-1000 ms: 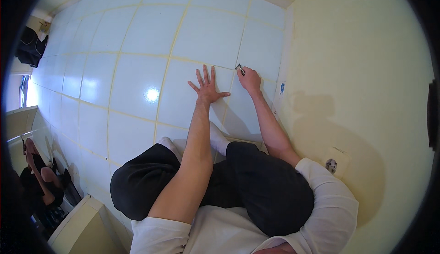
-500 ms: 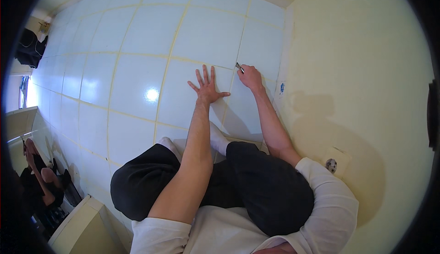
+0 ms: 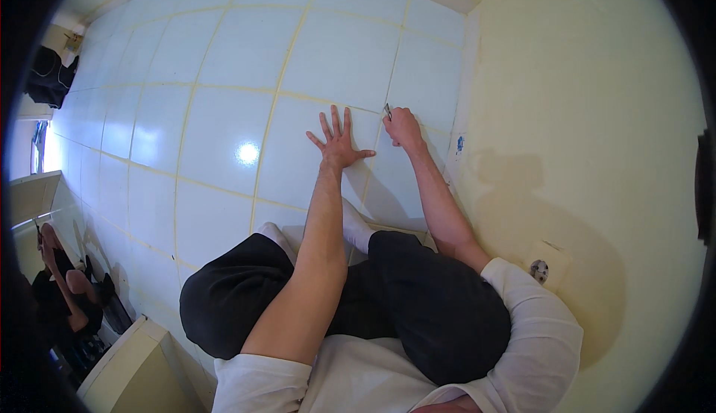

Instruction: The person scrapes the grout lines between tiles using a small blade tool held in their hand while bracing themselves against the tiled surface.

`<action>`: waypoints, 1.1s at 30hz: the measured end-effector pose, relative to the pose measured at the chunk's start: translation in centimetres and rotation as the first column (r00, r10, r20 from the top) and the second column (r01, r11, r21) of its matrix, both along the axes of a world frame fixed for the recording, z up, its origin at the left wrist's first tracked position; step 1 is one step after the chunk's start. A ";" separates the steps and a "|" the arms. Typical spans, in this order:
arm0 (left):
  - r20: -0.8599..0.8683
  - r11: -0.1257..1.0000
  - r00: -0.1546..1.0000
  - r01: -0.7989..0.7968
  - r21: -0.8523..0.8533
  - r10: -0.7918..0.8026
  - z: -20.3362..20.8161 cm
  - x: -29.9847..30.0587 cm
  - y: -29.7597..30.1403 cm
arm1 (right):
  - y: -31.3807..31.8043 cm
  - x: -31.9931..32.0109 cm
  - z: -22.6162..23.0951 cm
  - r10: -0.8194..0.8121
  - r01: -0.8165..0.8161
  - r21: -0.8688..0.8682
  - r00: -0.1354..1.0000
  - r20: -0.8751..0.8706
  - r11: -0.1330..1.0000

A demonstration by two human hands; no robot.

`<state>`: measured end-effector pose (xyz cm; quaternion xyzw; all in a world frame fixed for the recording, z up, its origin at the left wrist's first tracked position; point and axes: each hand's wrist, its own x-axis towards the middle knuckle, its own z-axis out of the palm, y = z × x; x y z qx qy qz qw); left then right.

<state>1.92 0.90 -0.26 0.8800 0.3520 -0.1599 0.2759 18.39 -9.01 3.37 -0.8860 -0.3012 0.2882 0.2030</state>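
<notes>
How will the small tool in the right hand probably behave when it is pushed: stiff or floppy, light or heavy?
The small tool is probably stiff, because its visible end looks like metal. It is likely light: it looks slim beside the right hand. It may slide easily on the floor tiles, which look glossy.

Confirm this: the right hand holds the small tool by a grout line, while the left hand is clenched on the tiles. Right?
Not quite: the head view shows the left hand spread open on the tiles, not clenched. The right hand does hold the small tool by a grout line.
</notes>
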 end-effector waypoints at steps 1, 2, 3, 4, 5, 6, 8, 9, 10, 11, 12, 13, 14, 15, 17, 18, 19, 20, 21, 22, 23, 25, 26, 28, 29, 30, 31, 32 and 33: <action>0.005 1.000 1.000 0.002 0.000 -0.002 0.0 0.0 0.0 | 0.1 -0.1 -0.1 -0.030 0.030 0.008 0.999 -0.019 1.000; 0.003 1.000 1.000 0.001 0.000 -0.001 0.0 -0.1 0.1 | 0.3 -0.3 0.1 -0.028 0.028 0.009 0.999 -0.021 1.000; 0.003 1.000 1.000 0.000 -0.002 0.000 0.0 -0.2 0.1 | 0.6 -0.6 0.3 -0.085 0.086 0.003 0.989 -0.124 0.996; 0.002 1.000 1.000 -0.002 -0.003 0.002 0.0 -0.3 0.2 | 1.0 -0.8 0.4 -0.141 0.142 -0.009 0.964 -0.227 0.990; -0.002 1.000 1.000 -0.003 -0.002 0.003 -0.1 -0.5 0.3 | 1.4 -1.4 0.5 -0.139 0.141 -0.009 0.963 -0.230 0.990; -0.006 1.000 1.000 -0.007 -0.003 0.007 -0.2 -0.8 0.4 | 1.7 -2.0 0.6 -0.123 0.121 -0.025 0.980 -0.154 0.992; -0.007 1.000 1.000 -0.010 -0.003 0.010 -0.2 -0.9 0.5 | 1.9 -2.4 -0.4 -0.108 0.105 -0.041 0.991 -0.074 0.994; 0.009 1.000 1.000 0.005 -0.007 -0.005 0.2 0.3 -0.2 | 1.0 -1.2 -2.0 -0.096 0.097 -0.001 0.992 0.088 0.995; 0.013 1.000 1.000 0.012 -0.007 -0.012 0.2 0.9 -0.5 | 0.4 -0.6 -3.1 -0.081 0.074 0.038 0.969 0.236 0.997; 0.006 1.000 1.000 0.007 -0.004 -0.007 0.1 0.5 -0.3 | 0.8 -0.9 -3.1 -0.077 0.069 0.040 0.971 0.229 0.997; 0.002 1.000 1.000 0.005 0.001 -0.005 0.0 0.2 -0.2 | 1.1 -1.2 -3.2 -0.069 0.066 0.022 0.979 0.191 0.998; -0.001 1.000 1.000 0.004 0.005 -0.004 -0.1 0.0 0.0 | 1.3 -1.3 -3.1 -0.063 0.063 0.004 0.986 0.153 0.998; -0.008 1.000 1.000 -0.001 0.008 0.001 -0.2 -0.4 0.2 | 1.6 -1.7 -2.9 -0.058 0.058 0.007 0.987 0.147 0.998; -0.021 1.000 1.000 0.001 0.013 -0.001 -0.3 -0.7 0.4 | 1.9 -2.1 -2.6 -0.051 0.051 0.004 0.990 0.135 0.999; -0.024 1.000 1.000 0.012 0.014 -0.011 -0.3 -0.6 0.3 | 1.8 -1.8 -2.6 -0.052 0.053 -0.004 0.990 0.133 0.999; -0.003 1.000 1.000 0.014 0.007 -0.014 -0.1 0.2 0.0 | 1.2 -0.7 -3.1 -0.060 0.054 0.037 0.983 0.175 0.998; 0.019 1.000 1.000 0.017 0.000 -0.017 0.2 1.0 -0.5 | 0.4 0.4 -3.5 -0.069 0.053 0.077 0.974 0.217 0.996; 0.012 1.000 1.000 0.014 0.001 -0.014 0.0 0.6 -0.3 | 0.6 -0.1 -3.2 -0.066 0.051 0.078 0.976 0.210 0.996; -0.002 1.000 1.000 0.006 0.004 -0.006 -0.2 0.0 0.1 | 1.1 -0.9 -2.3 -0.083 0.076 0.061 0.987 0.137 0.995; -0.015 1.000 1.000 -0.001 0.007 0.001 -0.3 -0.7 0.4 | 1.7 -1.6 -1.4 -0.101 0.099 0.041 0.993 0.064 0.994; -0.014 1.000 1.000 -0.002 0.008 0.002 -0.2 -0.6 0.4 | 1.7 -1.4 -1.0 -0.101 0.098 0.043 0.993 0.065 0.994; -0.027 1.000 1.000 0.002 0.012 -0.001 -0.1 -0.8 0.4 | 2.0 -1.2 -0.2 -0.112 0.112 -0.011 0.984 -0.137 0.994; -0.023 1.000 1.000 0.006 0.010 -0.006 -0.1 -0.7 0.4 | 1.9 -0.9 -0.3 -0.117 0.116 -0.013 0.984 -0.132 0.993; -0.014 1.000 1.000 -0.003 0.006 0.003 -0.2 -0.7 0.4 | 2.0 -0.8 -0.8 -0.134 0.139 0.061 0.987 -0.084 0.988; -0.005 1.000 1.000 0.002 0.003 -0.002 0.1 -0.1 0.2 | 1.5 -0.1 -1.7 -0.139 0.143 0.059 0.988 -0.074 0.988; 0.006 1.000 1.000 0.013 -0.014 -0.013 0.4 0.9 -0.4 | 0.6 1.1 -2.5 -0.133 0.133 0.087 0.991 -0.006 0.987; 0.018 0.999 1.000 0.026 -0.032 -0.025 0.8 2.0 -0.9 | -0.4 2.4 -3.3 -0.129 0.122 0.112 0.990 0.064 0.986; 0.000 1.000 1.000 0.014 -0.026 -0.014 0.3 1.1 -0.5 | 0.4 1.4 -2.8 -0.118 0.112 0.116 0.992 0.045 0.987; -0.015 1.000 1.000 -0.009 -0.001 0.009 -0.5 -0.9 0.6 | 1.9 -0.6 -1.3 -0.104 0.112 0.080 0.989 -0.101 0.990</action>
